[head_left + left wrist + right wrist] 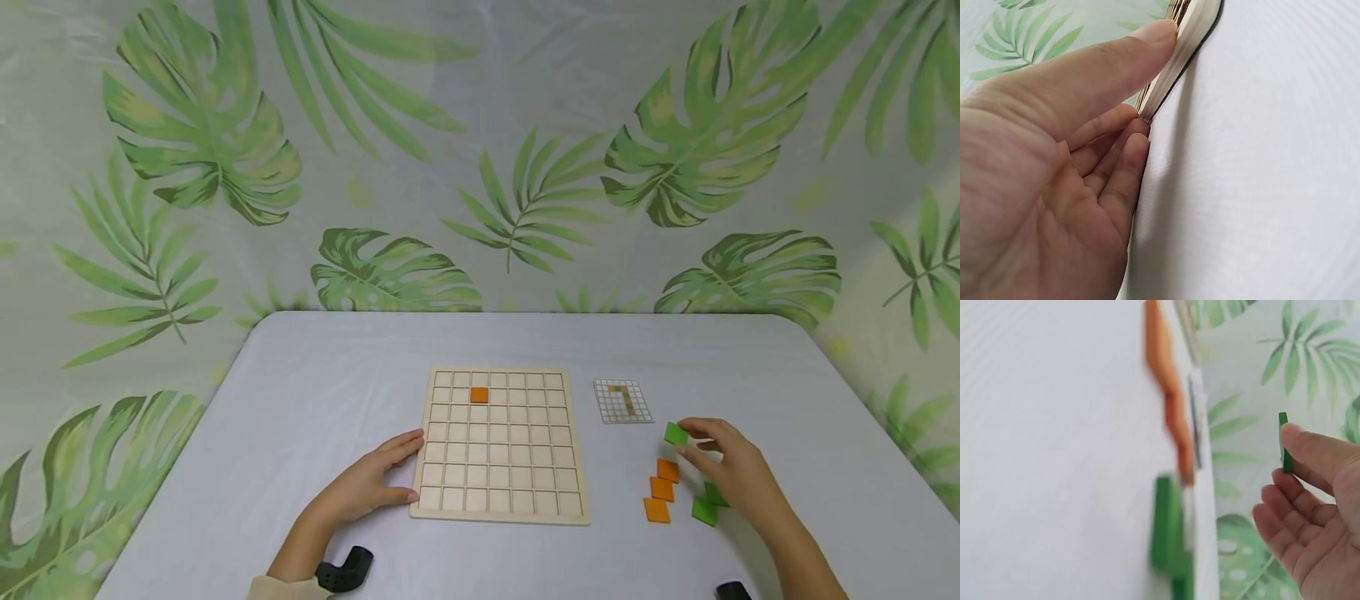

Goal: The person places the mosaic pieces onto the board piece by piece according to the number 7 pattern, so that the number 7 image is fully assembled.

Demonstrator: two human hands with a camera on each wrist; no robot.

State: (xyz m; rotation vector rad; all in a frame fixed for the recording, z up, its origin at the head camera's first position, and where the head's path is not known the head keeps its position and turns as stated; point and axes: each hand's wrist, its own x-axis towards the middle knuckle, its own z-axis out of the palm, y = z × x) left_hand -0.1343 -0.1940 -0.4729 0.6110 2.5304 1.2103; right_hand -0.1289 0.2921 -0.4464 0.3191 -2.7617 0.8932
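Observation:
My right hand (731, 462) pinches a green square tile (676, 433) between thumb and fingers. In the right wrist view the green tile (1284, 444) is held edge-on, above the level of the table. My left hand (367, 482) rests at the left edge of a wooden grid board (498, 443), its fingers and thumb spread along the rim. From the left wrist, the thumb (1160, 31) lies against the board's side (1182, 53). One orange tile (479, 395) sits in a cell of the board's second row from the back.
Several loose orange tiles (662, 489) lie in a slanting line right of the board. More green tiles (704, 512) lie beside them, partly under my right hand. A small pattern card (623, 401) with coloured squares lies behind, on the white table (337, 367).

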